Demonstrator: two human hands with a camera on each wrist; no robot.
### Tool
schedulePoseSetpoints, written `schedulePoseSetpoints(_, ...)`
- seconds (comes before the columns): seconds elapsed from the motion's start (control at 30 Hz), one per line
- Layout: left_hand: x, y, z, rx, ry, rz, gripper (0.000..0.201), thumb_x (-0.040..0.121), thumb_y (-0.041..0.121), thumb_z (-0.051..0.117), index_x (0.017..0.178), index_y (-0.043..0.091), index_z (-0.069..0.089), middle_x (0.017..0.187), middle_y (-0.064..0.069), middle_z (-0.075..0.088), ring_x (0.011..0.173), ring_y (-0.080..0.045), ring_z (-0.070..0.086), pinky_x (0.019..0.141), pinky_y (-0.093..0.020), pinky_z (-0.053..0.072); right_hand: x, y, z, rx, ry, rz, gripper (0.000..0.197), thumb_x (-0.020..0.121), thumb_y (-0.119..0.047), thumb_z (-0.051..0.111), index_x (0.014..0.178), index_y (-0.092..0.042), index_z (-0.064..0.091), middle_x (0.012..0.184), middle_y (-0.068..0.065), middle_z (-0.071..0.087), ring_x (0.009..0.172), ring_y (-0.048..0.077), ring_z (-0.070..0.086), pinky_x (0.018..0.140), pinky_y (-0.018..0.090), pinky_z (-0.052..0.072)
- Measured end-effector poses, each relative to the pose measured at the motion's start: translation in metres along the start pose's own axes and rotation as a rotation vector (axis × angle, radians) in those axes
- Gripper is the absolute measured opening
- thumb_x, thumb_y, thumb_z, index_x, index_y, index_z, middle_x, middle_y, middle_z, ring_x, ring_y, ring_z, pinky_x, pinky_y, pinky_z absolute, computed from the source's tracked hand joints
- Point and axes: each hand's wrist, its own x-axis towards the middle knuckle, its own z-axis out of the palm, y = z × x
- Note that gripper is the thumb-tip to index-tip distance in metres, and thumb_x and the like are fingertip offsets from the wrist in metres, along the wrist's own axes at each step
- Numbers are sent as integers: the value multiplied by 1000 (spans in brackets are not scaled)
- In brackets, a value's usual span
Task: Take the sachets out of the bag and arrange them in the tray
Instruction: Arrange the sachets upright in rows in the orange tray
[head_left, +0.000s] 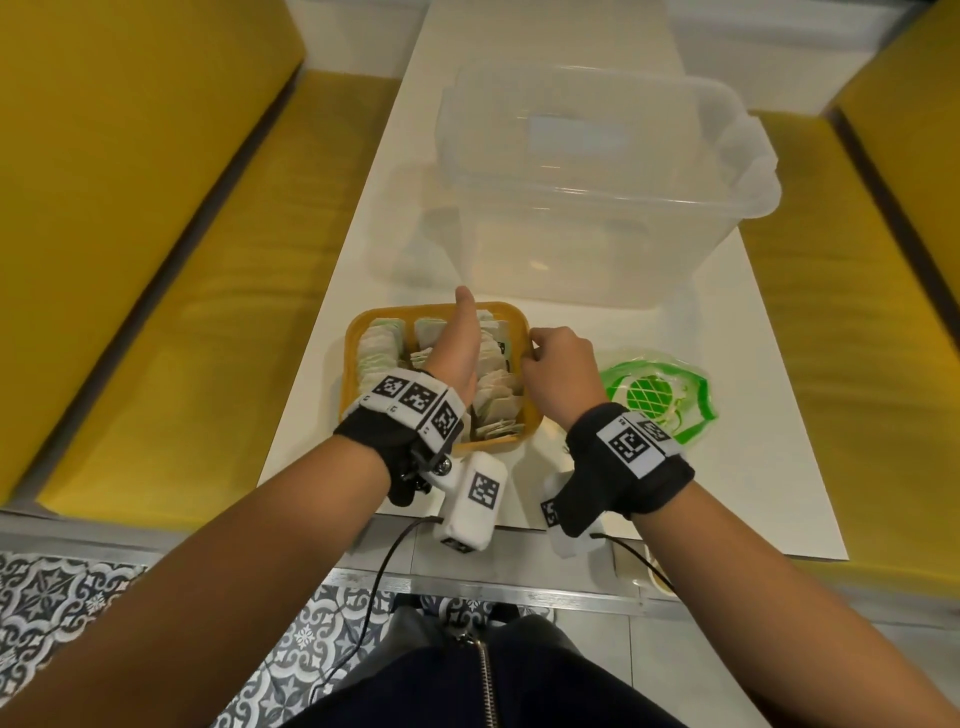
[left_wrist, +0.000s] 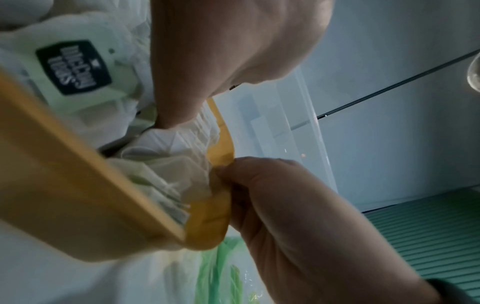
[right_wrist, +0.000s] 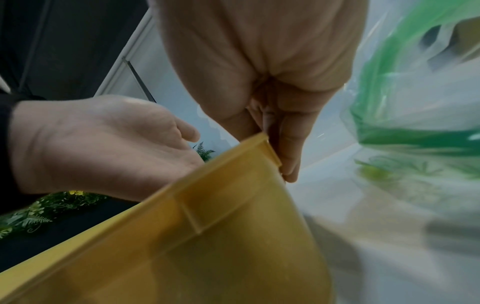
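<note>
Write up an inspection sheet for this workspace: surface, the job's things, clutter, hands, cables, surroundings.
Surface: white table, long and narrow.
Job's things: yellow tray near the front edge, packed with sachets standing in rows; green-printed clear bag lying flattened to the tray's right.
Clutter: large clear plastic tub behind the tray.
Hands: left hand reaches flat into the tray, fingers on the sachets; right hand holds the tray's right rim, fingers curled over it.
Cables: black cable hangs from the left wrist camera, another from the right.
Surroundings: yellow benches on both sides; patterned floor tiles below.
</note>
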Motion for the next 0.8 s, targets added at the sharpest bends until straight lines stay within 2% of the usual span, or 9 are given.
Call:
schedulePoseSetpoints(0.1,4,-2,1,-6,27,16,112,58,84,32,150,19,28,151,-8,39,133,-24,46,111,-46,36,-1,1,0,-4,-1,-3,21,82,-1,45,82,-3,66,76,16,64,75,35,57,64,32,46)
schedulePoseSetpoints(0.27,30,-13,-8,4,35,-18,117,52,86,36,149,21,31,151,-7,40,133,-25,46,112,-47,34,-1,-1,-1,-16,-2,-13,22,82,-2,45,83,-3,67,77,16,65,76,35,58,69,36,52)
schedulePoseSetpoints(0.4,9,-1,-2,-8,22,-56,98,75,78,29,149,13,31,147,-11,45,129,-26,50,110,-46,38,-1,-1,-1,-16,0,-20,21,82,-1,46,83,-2,66,77,16,65,76,35,59,69,38,53)
schedulePoseSetpoints(0.5,-14,12,0,-11,-85,-67,81,94,66,25,144,3,32,142,-16,49,122,-26,56,102,-40,45,-2,-2,-3,-6,-14,-7,21,82,-2,46,84,-2,66,78,16,65,77,35,59,67,34,50)
schedulePoseSetpoints(0.53,-22,18,0,-2,-124,-56,77,97,62,23,147,3,27,147,-17,43,126,-25,52,103,-39,44,-3,-3,-5,-1,-15,-6,22,83,-3,46,88,-2,67,81,17,66,80,36,59,68,34,50)
schedulePoseSetpoints(0.6,-46,34,-6,34,-162,19,72,101,54,23,153,6,9,157,-17,20,142,-27,32,112,-39,30,-5,-4,-10,5,4,6,28,86,-6,48,105,2,66,95,20,68,92,38,60,79,39,51)
schedulePoseSetpoints(0.63,-60,43,-12,62,-164,72,70,102,50,25,153,5,9,158,-17,16,145,-28,24,115,-39,25,-6,-4,-14,4,26,10,32,87,-9,49,114,4,63,102,21,68,98,38,60,86,41,50)
schedulePoseSetpoints(0.7,-82,58,-31,154,-105,249,53,103,42,33,144,8,33,151,-16,36,138,-25,38,115,-38,31,-7,-3,-20,2,104,-20,39,89,-14,52,125,-2,59,110,17,68,105,32,61,93,39,48)
schedulePoseSetpoints(0.8,-111,68,-65,417,87,496,22,99,24,52,115,14,62,110,-8,69,99,-14,67,88,-28,55,-10,-8,-29,29,215,-123,29,86,-14,56,113,-10,67,95,6,70,93,23,64,87,32,50)
